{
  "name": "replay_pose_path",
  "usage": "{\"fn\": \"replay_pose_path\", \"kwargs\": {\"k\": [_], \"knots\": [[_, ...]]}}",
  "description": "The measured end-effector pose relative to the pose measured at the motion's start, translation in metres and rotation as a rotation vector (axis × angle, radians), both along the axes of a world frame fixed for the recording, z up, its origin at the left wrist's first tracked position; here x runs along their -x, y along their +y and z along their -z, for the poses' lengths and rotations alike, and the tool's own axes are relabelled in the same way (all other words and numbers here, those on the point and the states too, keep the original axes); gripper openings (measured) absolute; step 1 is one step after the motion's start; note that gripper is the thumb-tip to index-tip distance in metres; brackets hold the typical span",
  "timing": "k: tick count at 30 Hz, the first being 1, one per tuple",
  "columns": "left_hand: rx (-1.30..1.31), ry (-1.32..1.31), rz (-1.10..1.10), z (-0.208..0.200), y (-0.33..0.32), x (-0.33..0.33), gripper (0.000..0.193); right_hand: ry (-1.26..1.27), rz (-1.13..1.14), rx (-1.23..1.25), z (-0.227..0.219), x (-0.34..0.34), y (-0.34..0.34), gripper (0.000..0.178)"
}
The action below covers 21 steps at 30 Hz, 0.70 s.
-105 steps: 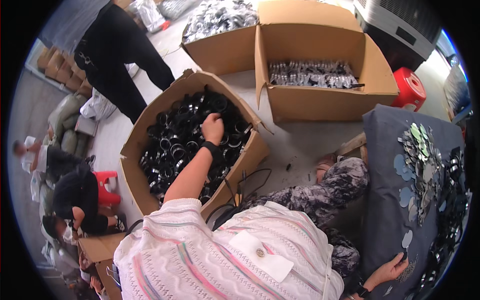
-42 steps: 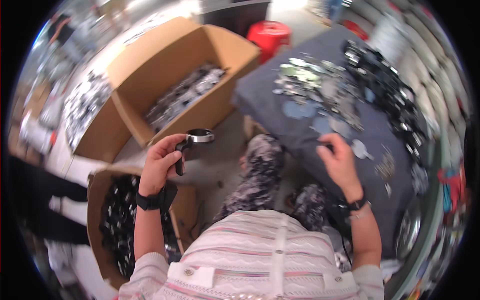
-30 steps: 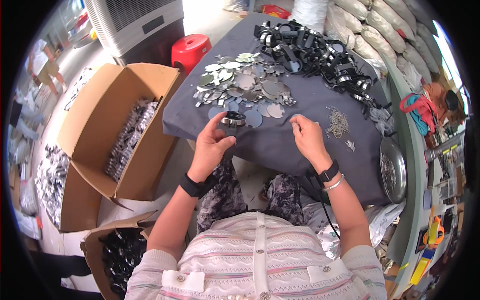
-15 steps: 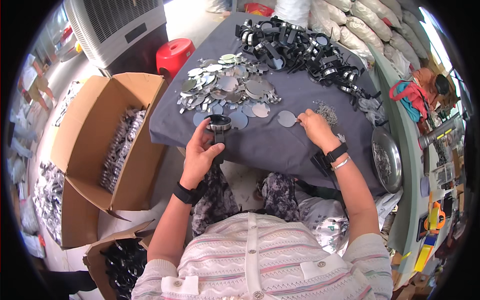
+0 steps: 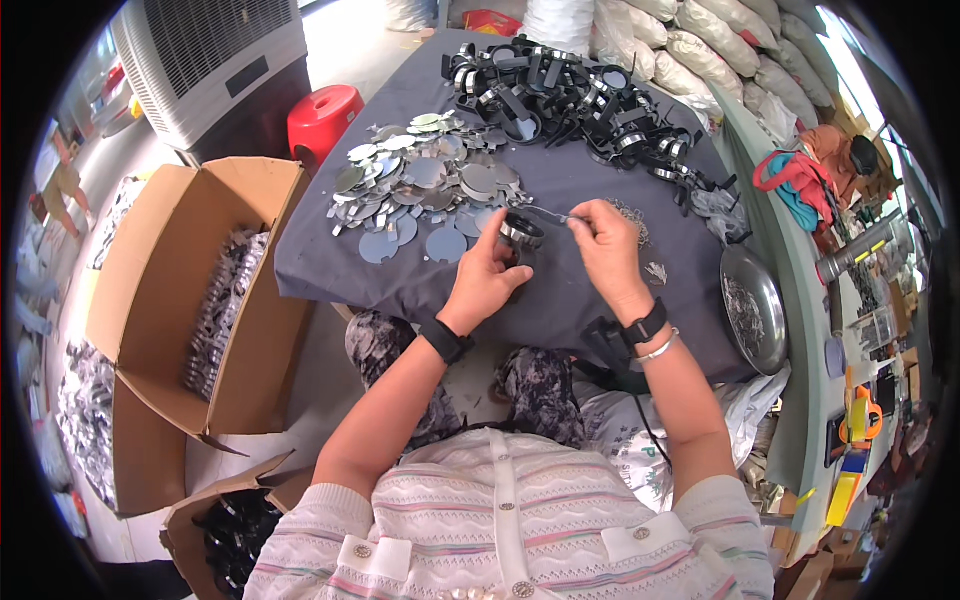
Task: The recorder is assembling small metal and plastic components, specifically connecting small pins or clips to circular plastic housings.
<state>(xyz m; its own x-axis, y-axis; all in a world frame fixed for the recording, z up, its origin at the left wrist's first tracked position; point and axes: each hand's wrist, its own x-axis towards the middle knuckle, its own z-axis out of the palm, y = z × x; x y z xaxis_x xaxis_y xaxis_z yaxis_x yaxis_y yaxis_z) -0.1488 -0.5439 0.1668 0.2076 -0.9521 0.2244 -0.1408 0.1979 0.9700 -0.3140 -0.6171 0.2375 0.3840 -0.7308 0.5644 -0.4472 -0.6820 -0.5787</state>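
Note:
My left hand (image 5: 487,275) grips a black part with a silver ring (image 5: 523,232), held above the near half of the cloth-covered table. From the right, my right hand (image 5: 605,245) pinches a thin round metal disc (image 5: 548,214) by its edge. Seen nearly edge-on, the disc is tilted against or just over the ring's opening; whether they touch I cannot tell. To the left of my hands lies a heap of loose metal discs (image 5: 425,180). A pile of black ringed parts (image 5: 560,95) covers the far side of the table. Small metal pieces (image 5: 632,222) lie beyond my right hand.
A metal bowl (image 5: 750,310) with small pieces sits at the table's right edge. Open cardboard boxes (image 5: 150,290) stand on the floor at left. A red stool (image 5: 325,110) is beyond them, and stacked sacks (image 5: 700,60) rise behind the table.
My left hand has moved right with the black ringed part. My right hand has lifted the disc off the table and brought it left to the ring.

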Motion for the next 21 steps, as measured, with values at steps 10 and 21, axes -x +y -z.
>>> {"fn": "replay_pose_path", "kwargs": {"k": [10, 21], "knots": [[0.004, 0.069, 0.104, 0.002, 0.002, -0.001, 0.088, 0.267, -0.059, 0.355, 0.032, -0.026, 0.003, 0.009], [0.031, 0.104, 0.108, 0.005, -0.003, -0.003, 0.062, 0.456, -0.122, 0.443, 0.028, -0.025, 0.003, 0.012]]}}
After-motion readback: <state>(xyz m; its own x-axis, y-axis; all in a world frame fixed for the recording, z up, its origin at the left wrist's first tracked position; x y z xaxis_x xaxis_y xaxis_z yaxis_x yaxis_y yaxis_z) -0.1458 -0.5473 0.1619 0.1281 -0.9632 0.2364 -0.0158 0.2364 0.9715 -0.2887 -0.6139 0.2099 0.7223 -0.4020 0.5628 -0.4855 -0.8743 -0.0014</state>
